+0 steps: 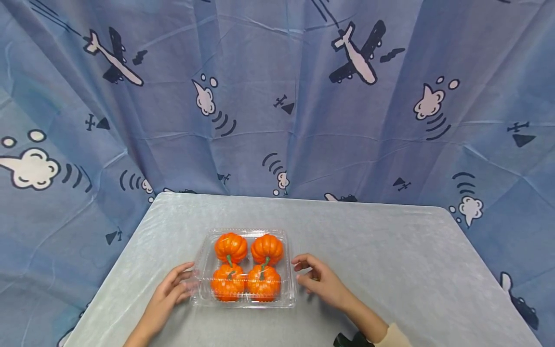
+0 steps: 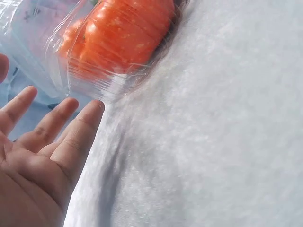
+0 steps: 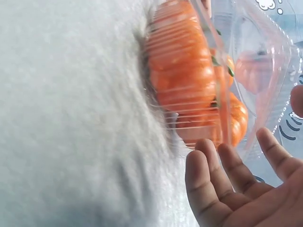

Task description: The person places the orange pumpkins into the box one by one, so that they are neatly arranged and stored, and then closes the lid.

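A clear plastic clamshell box (image 1: 287, 294) lies on the table with several small orange pumpkins (image 1: 231, 247) in it, in two rows, green stems turned inward. My left hand (image 1: 166, 294) is at the box's left side, fingers extended with the tips right at its wall. On the other side my right hand (image 1: 318, 282) has its fingers loosely bent, fingertips close by the right wall. Both wrist views show the ribbed wall and orange pumpkins through it, beyond the left fingers (image 2: 75, 139) and the right fingers (image 3: 198, 177). Neither hand grips anything.
The table (image 1: 368, 255) has a pale grey cloth and rounded far corners. Behind it hangs a blue curtain (image 1: 260, 115) printed with planes and clouds. A black device (image 1: 352, 340) is at the right wrist, beside a cream sleeve (image 1: 393, 337).
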The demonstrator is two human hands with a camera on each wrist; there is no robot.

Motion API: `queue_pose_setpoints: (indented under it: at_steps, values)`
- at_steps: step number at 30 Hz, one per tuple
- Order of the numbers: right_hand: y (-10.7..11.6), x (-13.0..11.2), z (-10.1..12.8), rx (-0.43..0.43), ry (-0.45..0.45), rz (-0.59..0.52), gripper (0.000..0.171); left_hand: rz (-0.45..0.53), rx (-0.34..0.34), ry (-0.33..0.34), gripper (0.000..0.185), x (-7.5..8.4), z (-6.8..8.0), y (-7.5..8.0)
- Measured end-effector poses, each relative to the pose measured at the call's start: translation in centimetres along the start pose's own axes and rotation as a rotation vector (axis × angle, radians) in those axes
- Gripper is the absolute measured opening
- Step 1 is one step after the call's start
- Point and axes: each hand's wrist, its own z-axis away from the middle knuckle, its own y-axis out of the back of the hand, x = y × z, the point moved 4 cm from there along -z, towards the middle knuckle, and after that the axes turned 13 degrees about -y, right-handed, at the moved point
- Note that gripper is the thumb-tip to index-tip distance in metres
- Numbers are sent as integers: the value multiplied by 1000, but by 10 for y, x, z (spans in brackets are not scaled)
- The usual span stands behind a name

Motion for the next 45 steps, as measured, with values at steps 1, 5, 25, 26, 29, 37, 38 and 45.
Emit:
queue_pose_setpoints:
  at_steps: [1, 5, 25, 26, 29, 37, 38, 45]
  values:
    - [-1, 1, 1, -8, 13, -3, 36, -3, 3, 8, 42, 0, 1, -1]
    - [-7, 4, 3, -21, 57, -22, 41, -17, 6, 11, 41, 0, 5, -4]
    - [-21, 12, 8, -75, 58, -42, 54, 12, 2, -70, 39, 6, 9, -6]
    - [-21, 12, 8, -71, 49, -41, 54, 19, -1, -78, 39, 7, 9, -6]
    - [-22, 12, 9, -65, 23, -39, 55, 41, -10, -97, 39, 8, 8, -6]
    - [-25, 13, 12, -52, -25, -43, 55, 44, -6, -93, 41, 9, 9, -6]
    - [-25, 13, 12, -50, -28, -42, 55, 45, -8, -96, 41, 9, 9, -6]
    - [-27, 12, 15, -51, -17, -44, 57, 22, 3, -71, 40, 7, 10, -6]
